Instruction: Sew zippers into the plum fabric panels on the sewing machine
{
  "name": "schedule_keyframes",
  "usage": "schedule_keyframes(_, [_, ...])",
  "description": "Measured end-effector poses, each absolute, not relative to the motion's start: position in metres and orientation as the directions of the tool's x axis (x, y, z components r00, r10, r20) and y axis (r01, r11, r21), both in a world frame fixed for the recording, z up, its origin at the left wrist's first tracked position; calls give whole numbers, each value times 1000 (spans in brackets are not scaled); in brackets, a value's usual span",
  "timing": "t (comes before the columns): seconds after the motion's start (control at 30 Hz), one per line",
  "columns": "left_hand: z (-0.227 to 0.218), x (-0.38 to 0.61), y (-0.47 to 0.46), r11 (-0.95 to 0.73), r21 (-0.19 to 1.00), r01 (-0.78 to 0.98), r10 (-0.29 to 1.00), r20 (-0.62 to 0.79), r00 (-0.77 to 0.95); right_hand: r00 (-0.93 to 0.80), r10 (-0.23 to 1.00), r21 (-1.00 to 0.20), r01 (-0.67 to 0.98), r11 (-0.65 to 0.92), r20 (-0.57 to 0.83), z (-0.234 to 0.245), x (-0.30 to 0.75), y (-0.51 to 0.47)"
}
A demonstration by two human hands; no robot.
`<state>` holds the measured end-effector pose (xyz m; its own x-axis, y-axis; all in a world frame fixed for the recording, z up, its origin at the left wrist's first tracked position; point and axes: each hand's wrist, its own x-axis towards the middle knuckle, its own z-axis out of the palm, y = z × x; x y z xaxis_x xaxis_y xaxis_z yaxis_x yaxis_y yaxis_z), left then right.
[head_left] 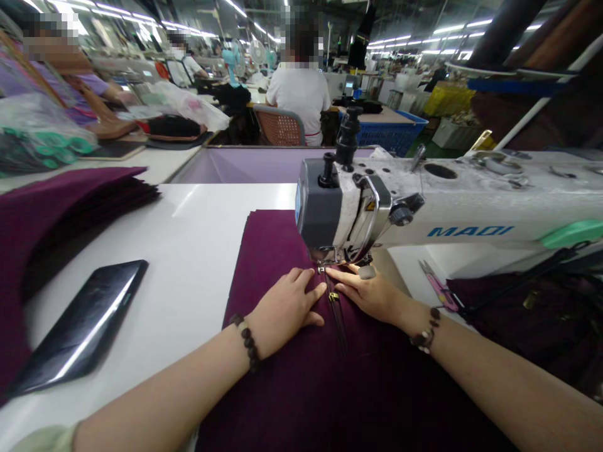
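A purple fabric panel [273, 251] lies under the head of the sewing machine [471, 207]. Down its middle runs a dark zipper [338, 323] with a gold slider [333, 296], and the zipper's upper end reaches the presser foot [321, 270]. My left hand [287, 304] rests flat on the panel left of the zipper, fingertips close to the foot, thumb apart. On the zipper's right side my right hand [372, 292] presses the cloth with outstretched fingers, their tips near the foot. Neither hand grips anything. The needle cannot be made out clearly.
Left on the white table [188, 251] lie a black phone [89, 320] and a stack of purple fabric [56, 207]. Pink-handled snips [440, 289] and more dark purple pieces [527, 326] lie to the right. Ahead, a person in white [299, 91] sits near a blue crate [389, 132].
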<state>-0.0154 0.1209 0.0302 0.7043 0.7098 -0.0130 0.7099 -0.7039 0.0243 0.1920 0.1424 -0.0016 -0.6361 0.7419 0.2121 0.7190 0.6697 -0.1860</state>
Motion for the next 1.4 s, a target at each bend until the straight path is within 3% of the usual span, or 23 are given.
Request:
schedule_keyframes(0.6, [33, -15, 130, -712, 4, 702, 701, -48, 711, -638, 752, -286, 699, 656, 165, 3, 191, 151])
schedule_keyframes(0.83, [34, -13, 129, -711, -38, 702, 703, -25, 710, -651, 734, -253, 690, 679, 194, 0, 193, 154])
schedule_keyframes(0.93, [33, -12, 115, -715, -69, 695, 696, 21, 718, -655, 725, -312, 658, 685, 210, 4, 196, 150])
schedule_keyframes(1.07, [30, -11, 76, -733, -14, 680, 676, 91, 731, -648, 741, -419, 631, 653, 178, 19, 200, 122])
schedule_keyframes(1.23, [28, -8, 24, -756, 103, 647, 655, 117, 747, -656, 746, -368, 669, 646, 115, 29, 203, 75])
schedule_keyframes(1.4, [29, -4, 5, -759, 124, 639, 650, 103, 753, -659, 746, -344, 682, 645, 92, 25, 206, 58])
